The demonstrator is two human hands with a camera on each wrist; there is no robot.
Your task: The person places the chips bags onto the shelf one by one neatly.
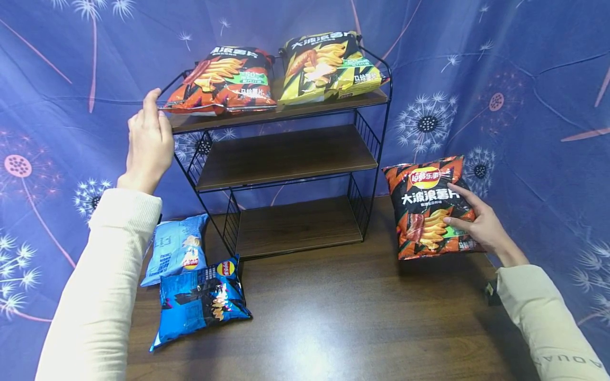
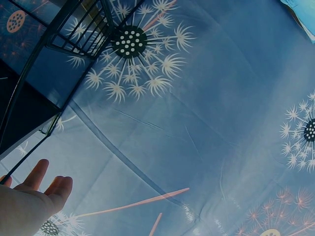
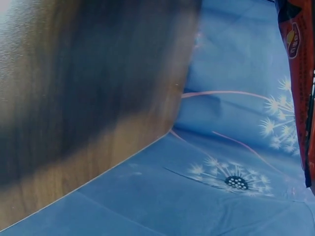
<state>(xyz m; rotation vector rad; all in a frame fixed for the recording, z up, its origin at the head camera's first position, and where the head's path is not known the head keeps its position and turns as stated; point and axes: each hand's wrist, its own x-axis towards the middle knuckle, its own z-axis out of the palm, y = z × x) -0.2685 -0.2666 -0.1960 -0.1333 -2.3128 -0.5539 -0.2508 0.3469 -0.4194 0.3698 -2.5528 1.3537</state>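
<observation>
In the head view, my left hand holds the upper left corner of a three-tier shelf rack with dark wood boards and a black wire frame. The left wrist view shows those fingers by the rack's thin rod. Out to the right, my right hand grips an orange-and-black bag of chips by its right side, above the tabletop. Part of that bag edges into the right wrist view. On the top board lean another orange bag of chips and a yellow one.
A light blue bag of chips and a darker blue one lie on the wooden table, left of the rack. A small black object sits near the right sleeve. Blue dandelion-patterned cloth hangs behind and at both sides.
</observation>
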